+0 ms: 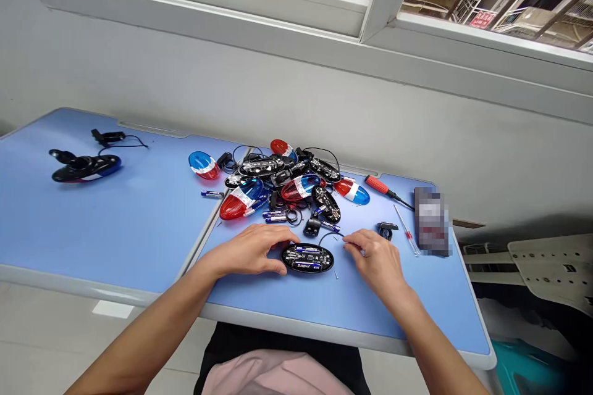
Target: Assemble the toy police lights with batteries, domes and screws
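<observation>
A black oval light base (pixel 307 258), its inside facing up with blue batteries fitted, lies flat on the blue table. The thumb and index finger of my left hand (pixel 259 250) bracket its left end, touching the rim. My right hand (pixel 376 257) is to the right of the base, with thumb and fingertips pinched together. A thin black cable (pixel 330 235) curves to these fingertips; whether they hold it or something small is unclear. One small screw (pixel 336 274) lies by the base's lower right edge.
Behind the base is a heap of red-and-blue lamp covers (pixel 241 199), open bases (pixel 327 203) and batteries (pixel 274 216). To the right are a black clamp (pixel 386 230), a red-handled screwdriver (pixel 377 184) and a blurred dark box (pixel 432 221). An assembled lamp (pixel 86 166) sits far left.
</observation>
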`<action>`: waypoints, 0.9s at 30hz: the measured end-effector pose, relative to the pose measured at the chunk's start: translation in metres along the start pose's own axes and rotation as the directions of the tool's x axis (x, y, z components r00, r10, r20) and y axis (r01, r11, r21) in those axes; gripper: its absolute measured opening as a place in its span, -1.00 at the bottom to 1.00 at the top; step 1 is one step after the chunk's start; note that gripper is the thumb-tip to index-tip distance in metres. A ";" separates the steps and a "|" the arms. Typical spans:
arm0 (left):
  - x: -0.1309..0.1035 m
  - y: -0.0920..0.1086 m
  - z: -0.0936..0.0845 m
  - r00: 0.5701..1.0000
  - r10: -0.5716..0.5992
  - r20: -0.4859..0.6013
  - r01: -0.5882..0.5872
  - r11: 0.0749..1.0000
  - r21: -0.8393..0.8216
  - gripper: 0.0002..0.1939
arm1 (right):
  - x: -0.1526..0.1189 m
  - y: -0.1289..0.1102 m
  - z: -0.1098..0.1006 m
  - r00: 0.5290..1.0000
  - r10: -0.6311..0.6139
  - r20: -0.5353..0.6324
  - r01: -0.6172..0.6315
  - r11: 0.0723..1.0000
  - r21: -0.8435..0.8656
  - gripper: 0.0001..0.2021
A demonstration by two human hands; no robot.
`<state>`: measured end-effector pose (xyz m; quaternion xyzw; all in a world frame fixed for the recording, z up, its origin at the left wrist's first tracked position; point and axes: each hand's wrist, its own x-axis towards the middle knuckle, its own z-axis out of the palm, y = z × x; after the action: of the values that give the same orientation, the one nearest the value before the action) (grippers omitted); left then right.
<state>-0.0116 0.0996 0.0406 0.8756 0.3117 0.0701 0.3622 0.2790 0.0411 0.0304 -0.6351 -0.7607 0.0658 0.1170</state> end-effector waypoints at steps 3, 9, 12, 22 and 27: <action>0.001 0.000 0.000 1.000 -0.018 0.002 0.018 1.000 0.005 -0.49 | 0.011 -0.012 0.015 0.999 -0.040 -0.018 0.038 0.993 -0.113 -0.85; 0.001 -0.003 0.001 1.000 -0.006 -0.028 0.007 0.999 0.031 -0.46 | 0.011 -0.018 0.027 0.994 -0.083 -0.071 0.072 0.986 -0.148 -0.79; 0.000 -0.003 0.001 0.999 -0.021 -0.032 0.021 0.999 0.024 -0.47 | 0.004 -0.014 0.022 0.987 -0.106 -0.119 0.114 0.992 0.058 -0.78; -0.001 -0.002 0.003 0.999 -0.051 -0.018 0.051 0.999 -0.004 -0.49 | -0.024 -0.024 -0.001 0.997 -0.021 -0.068 0.051 0.876 0.480 -0.86; 0.000 -0.003 0.003 0.998 -0.059 -0.010 0.059 0.998 -0.011 -0.50 | -0.024 -0.027 0.006 0.992 -0.042 -0.121 0.095 0.875 0.475 -0.85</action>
<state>-0.0120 0.0991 0.0360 0.8637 0.3390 0.0657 0.3670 0.2559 0.0125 0.0288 -0.5615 -0.7355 0.2138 0.3132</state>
